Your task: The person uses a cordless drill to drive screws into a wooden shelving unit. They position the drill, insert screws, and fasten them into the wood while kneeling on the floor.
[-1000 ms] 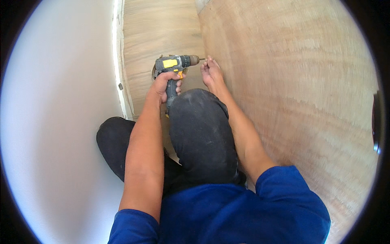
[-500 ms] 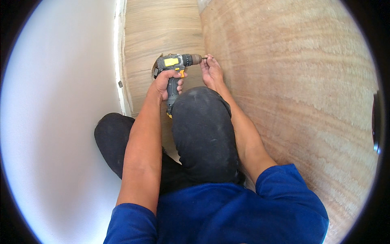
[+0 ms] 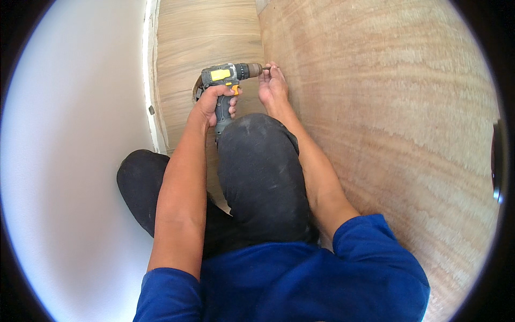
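A cordless drill [image 3: 206, 77], dark grey with a yellow patch and an orange trigger, lies level and points right. My left hand [image 3: 211, 104] wraps round its grip, with a finger by the trigger. From the brownish chuck [image 3: 255, 70] a thin bit [image 3: 266, 68] reaches to the plywood panel [image 3: 370, 112]. My right hand [image 3: 273, 88] is at the bit's tip, palm up, fingers curled close against the panel. Whatever those fingertips pinch, perhaps a screw, is too small to make out. My raised knee [image 3: 260, 161] covers the lower end of the drill.
A white wall [image 3: 80, 139] stands close on the left, with a rough white strip [image 3: 147, 59] along its foot. Between wall and plywood runs a narrow wood-grain floor [image 3: 209, 32]. A dark object [image 3: 497, 161] shows at the far right rim.
In the picture, the drill, both hands and my knees have shifted slightly left, along with the wall edge; the hands are also a little higher. Both grips look the same.
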Demonstrator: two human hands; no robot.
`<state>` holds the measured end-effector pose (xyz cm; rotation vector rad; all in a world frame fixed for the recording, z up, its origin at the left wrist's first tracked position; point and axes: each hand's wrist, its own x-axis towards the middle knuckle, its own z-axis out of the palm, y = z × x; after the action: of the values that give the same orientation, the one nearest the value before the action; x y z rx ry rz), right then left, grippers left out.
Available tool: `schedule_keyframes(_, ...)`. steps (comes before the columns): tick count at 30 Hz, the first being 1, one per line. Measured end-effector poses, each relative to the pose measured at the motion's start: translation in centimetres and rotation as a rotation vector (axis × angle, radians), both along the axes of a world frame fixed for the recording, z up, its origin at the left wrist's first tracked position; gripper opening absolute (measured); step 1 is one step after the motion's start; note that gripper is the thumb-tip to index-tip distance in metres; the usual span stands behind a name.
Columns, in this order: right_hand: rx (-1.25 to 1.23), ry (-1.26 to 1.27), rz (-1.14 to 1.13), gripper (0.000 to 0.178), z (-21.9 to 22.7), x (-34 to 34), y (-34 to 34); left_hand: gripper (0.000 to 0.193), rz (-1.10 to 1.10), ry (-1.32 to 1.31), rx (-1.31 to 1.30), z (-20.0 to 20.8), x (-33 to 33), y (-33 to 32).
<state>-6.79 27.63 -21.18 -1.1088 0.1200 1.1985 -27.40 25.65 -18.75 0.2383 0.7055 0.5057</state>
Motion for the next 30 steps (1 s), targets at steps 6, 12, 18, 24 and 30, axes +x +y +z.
schedule_keyframes(6,-0.021,-0.004,-0.080,0.023,-0.6,-0.4,0.6,0.031,-0.017,-0.037,-0.054,-0.6,0.2,0.3)
schedule_keyframes(12,-0.072,0.028,-0.078,0.023,0.9,-0.6,0.4,0.033,-0.015,-0.027,-0.075,0.9,-0.2,0.0)
schedule_keyframes(18,-0.042,0.024,-0.005,0.022,0.4,-0.4,0.3,0.031,0.001,-0.043,-0.080,1.0,-0.4,0.0)
schedule_keyframes(24,0.007,-0.013,0.037,0.021,-0.4,0.2,-0.2,0.032,-0.017,-0.022,-0.067,0.5,0.0,0.3)
schedule_keyframes(30,-0.014,0.087,0.300,0.023,3.0,-1.5,-0.2,0.025,0.043,-0.002,-0.016,1.5,-0.1,0.0)
